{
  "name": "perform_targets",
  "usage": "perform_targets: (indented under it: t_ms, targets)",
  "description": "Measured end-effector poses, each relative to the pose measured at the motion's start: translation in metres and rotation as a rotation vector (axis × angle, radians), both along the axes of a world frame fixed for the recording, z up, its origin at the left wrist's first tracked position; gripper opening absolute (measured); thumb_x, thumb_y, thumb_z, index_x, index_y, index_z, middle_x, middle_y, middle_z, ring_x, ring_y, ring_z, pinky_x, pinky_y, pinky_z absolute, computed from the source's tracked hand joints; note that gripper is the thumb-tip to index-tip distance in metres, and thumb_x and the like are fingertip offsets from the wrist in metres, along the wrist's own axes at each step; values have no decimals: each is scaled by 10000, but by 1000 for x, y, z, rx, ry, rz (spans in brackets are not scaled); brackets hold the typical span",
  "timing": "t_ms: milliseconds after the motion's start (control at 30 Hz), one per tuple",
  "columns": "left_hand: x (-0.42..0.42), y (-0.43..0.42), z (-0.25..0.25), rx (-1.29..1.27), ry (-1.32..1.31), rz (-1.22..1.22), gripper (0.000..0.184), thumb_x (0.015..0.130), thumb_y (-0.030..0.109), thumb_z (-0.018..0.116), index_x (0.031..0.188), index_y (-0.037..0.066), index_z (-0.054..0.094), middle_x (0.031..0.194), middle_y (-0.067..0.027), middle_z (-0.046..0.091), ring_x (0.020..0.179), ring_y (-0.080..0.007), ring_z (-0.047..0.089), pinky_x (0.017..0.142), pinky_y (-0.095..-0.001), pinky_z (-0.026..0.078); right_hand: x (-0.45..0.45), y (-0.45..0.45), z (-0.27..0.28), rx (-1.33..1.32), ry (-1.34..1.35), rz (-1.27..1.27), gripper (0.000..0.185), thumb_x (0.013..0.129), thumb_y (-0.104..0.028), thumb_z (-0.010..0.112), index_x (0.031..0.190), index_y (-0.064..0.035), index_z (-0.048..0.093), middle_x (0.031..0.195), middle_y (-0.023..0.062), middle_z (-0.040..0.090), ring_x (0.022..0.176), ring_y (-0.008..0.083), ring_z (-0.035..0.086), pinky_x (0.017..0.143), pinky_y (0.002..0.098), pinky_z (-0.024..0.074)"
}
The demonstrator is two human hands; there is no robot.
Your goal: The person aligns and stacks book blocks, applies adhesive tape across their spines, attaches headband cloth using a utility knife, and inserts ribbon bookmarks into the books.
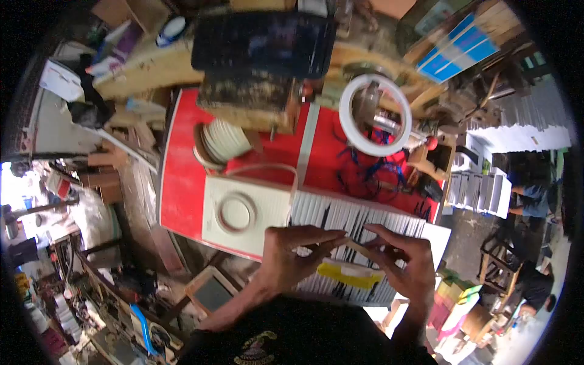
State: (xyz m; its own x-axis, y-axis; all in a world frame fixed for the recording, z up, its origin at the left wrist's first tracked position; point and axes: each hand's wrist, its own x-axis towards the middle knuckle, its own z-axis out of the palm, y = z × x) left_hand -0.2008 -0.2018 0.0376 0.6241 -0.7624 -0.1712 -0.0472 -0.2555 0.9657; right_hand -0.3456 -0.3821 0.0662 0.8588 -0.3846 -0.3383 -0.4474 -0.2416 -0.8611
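Note:
My left hand [295,252] and my right hand [404,258] are both closed, fingertips pinched close together. A short, narrow pale strip [360,248] runs between them, gripped at both ends; its exact kind is too small to tell. Right below lies a row of tightly packed white pieces standing on edge [316,210], with dark gaps among them. A yellow band [350,275] crosses the part closest to my body. Left of the row, a cream roll of tape [236,213] lies flat on a whitish block [267,204]. The palms partly hide the row.
A red board [185,152] covers the bench. On it stand a spool of white cord [225,143], a wooden block [249,100] and blue wires [371,167]. Behind are a dark screen [261,45] and a white ring [347,115]. Another person [538,286] sits far right.

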Motion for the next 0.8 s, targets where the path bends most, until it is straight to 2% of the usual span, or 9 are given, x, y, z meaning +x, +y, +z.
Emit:
perform_targets:
  t_ms: [33,133,233,267,300,433,600,700,800]
  targets:
    - [-2,4,-8,-21,-10,-6,236,817,-44,746,1042,25,767,960,-155,758,801,-210,753,692,-308,611,5,-1,-7,-90,-45,98,351,831,18,737,1176,-41,707,917,117,746,731,120,704,656,251,566]
    - [4,14,-28,-153,-154,62,231,786,-57,755,1003,21,771,1002,-149,757,883,-225,749,747,-317,610,23,-5,-21,-42,28,180,271,811,-88,772,1081,-85,755,865,154,743,724,185,727,659,302,557]
    - [16,24,-33,29,-219,221,201,793,-47,761,986,7,767,962,-128,760,845,-214,747,721,-307,600,45,-3,-37,-3,67,101,212,813,-110,781,1018,-62,765,828,130,741,684,173,710,636,296,543]
    - [23,25,-33,112,-168,286,256,793,2,788,1044,-20,746,946,-121,755,816,-191,725,698,-310,578,49,-2,-51,-33,-44,43,193,827,-118,777,1010,-58,765,798,112,734,670,159,696,627,287,533]
    - [34,26,-47,60,-271,259,430,779,51,815,1179,-36,684,1057,-134,729,870,-172,681,689,-316,560,53,-2,-58,-65,-156,-13,176,841,-126,773,1001,-55,765,768,94,726,656,145,682,617,279,523]
    - [62,26,-79,-98,15,56,623,759,85,837,1337,60,604,1233,-96,652,998,-159,593,761,-286,518,78,3,-61,78,39,-107,223,896,-211,753,985,-6,749,700,49,694,616,88,626,601,245,493]
    - [75,27,-119,-244,271,-137,420,814,26,810,1205,71,660,935,24,595,840,-80,521,709,-262,468,95,6,-70,205,65,-86,255,901,-215,752,963,30,726,710,59,697,598,89,650,543,232,509]
    - [72,26,-125,-322,416,-98,425,801,-4,810,1194,71,667,917,25,578,829,-69,514,683,-240,458,99,6,-75,263,101,-103,254,904,-216,749,961,30,721,724,73,702,605,107,671,539,243,534]
    - [69,26,-129,-350,365,-73,434,787,-13,818,1186,72,670,928,24,582,827,-62,512,664,-224,449,103,4,-78,283,137,-49,259,905,-217,748,969,32,719,737,85,706,607,120,678,546,252,546]
